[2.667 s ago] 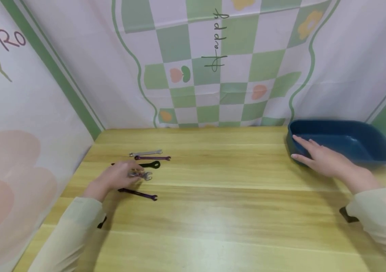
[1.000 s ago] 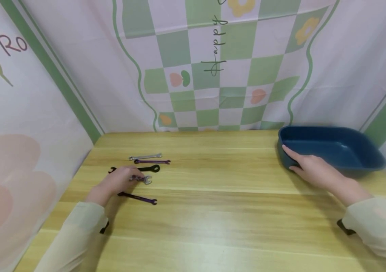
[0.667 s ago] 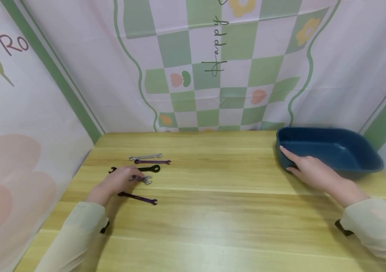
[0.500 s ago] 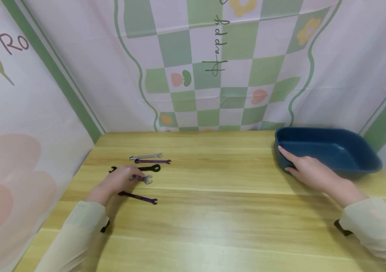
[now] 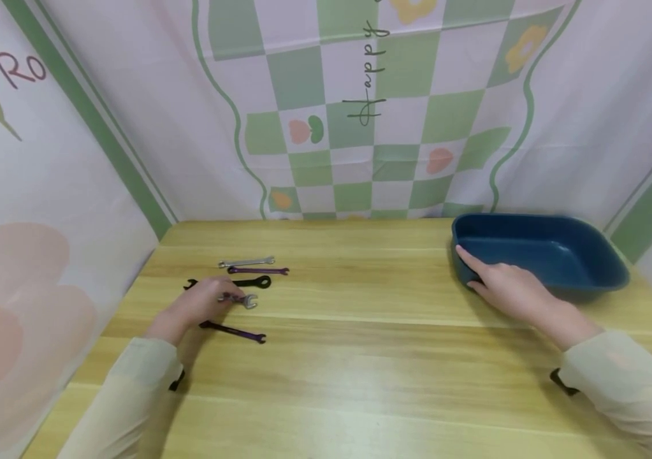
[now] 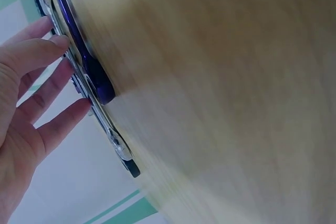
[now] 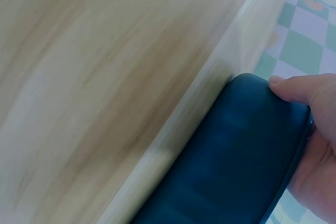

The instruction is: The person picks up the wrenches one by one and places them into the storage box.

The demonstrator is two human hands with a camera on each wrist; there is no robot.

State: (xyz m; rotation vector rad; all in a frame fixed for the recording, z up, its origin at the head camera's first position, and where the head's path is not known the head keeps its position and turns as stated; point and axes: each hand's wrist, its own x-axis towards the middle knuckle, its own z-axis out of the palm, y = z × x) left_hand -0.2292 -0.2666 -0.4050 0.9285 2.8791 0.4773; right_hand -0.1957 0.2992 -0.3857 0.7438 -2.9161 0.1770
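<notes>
My left hand (image 5: 202, 303) is over a silver wrench (image 5: 250, 301) on the table, its thumb and fingers pinching the shaft; the hand covers most of it in the head view. Nearer the front lies a dark purple wrench (image 5: 234, 332), whose glossy end (image 6: 98, 80) shows in the left wrist view. Behind the hand are a black wrench (image 5: 255, 282), a slim purple wrench (image 5: 259, 271) and another silver wrench (image 5: 246, 262). On the right, my right hand (image 5: 509, 287) grips the near left corner of a dark blue plastic basin (image 5: 555, 245), thumb against its outer wall (image 7: 247, 135).
The wood-grain table (image 5: 348, 382) carries all of these. A printed curtain (image 5: 348, 127) with green checks hangs along its back edge, and another white flowered curtain (image 5: 44, 223) runs down the left side.
The basin has slid left along the table with my right hand, which now grips its corner rather than lying along its side. My left hand and the wrenches have stayed nearly where they were.
</notes>
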